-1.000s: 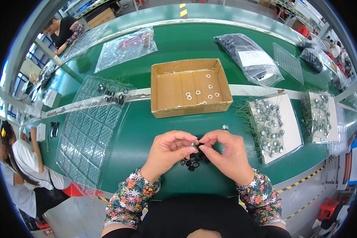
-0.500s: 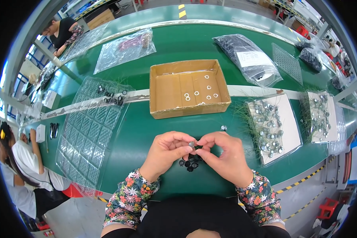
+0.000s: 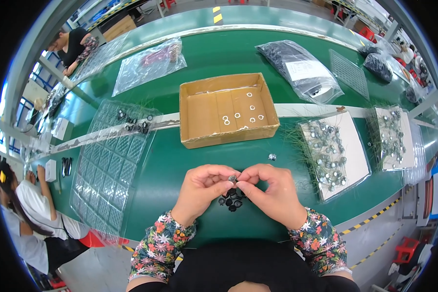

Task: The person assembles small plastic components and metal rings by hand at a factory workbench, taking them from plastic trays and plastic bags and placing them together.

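Between the fingertips of my left hand [image 3: 204, 187] and my right hand [image 3: 270, 192] is a small round metallic part [image 3: 232, 178]. Both hands pinch it, thumbs and forefingers meeting around it; its finer details are too small to make out. Just below the fingers, a pile of small black round parts [image 3: 232, 200] lies on the green table. One silvery part with a clear look [image 3: 272, 156] sits alone beyond my right hand. Past my hands stands an open cardboard box [image 3: 199, 141] with several white rings [image 3: 237, 116] on its bottom.
At right, silvery parts with thin green wires [image 3: 328, 151] lie on a white board [image 3: 357, 146], with a second such board [image 3: 404, 141] beyond. A clear plastic tray [image 3: 104, 170] bearing black parts [image 3: 142, 125] is at left. Plastic bags [image 3: 301, 68] lie farther back. Co-workers sit at left.
My fingertips have closed in together around the small metallic part, my right hand shifting left toward my left hand. The whole view has shifted slightly.
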Available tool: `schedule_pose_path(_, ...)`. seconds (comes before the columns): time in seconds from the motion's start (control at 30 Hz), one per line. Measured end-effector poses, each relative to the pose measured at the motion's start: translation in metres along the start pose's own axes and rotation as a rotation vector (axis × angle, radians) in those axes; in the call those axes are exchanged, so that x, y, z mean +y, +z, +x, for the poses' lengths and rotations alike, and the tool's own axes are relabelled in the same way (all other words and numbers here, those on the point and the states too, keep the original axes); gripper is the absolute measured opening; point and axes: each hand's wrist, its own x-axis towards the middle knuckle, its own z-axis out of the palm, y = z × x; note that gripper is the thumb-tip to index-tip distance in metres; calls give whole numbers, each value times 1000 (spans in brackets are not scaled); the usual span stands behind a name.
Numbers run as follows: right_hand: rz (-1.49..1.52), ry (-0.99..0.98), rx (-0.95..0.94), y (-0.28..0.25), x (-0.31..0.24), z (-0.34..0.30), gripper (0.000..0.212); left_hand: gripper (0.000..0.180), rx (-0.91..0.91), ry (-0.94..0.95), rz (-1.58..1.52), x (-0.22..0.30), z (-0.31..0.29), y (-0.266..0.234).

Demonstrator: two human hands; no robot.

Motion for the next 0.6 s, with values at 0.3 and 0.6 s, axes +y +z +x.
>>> schedule_pose_path(0.3, -87, -78, 50, 2, 4, 0, 7, 20, -14, 33, 26, -3, 0, 1)
schedule_pose_path(0.6, -41, -102, 62, 3, 4, -1, 6, 20, -33, 20, -32, -3, -1, 3)
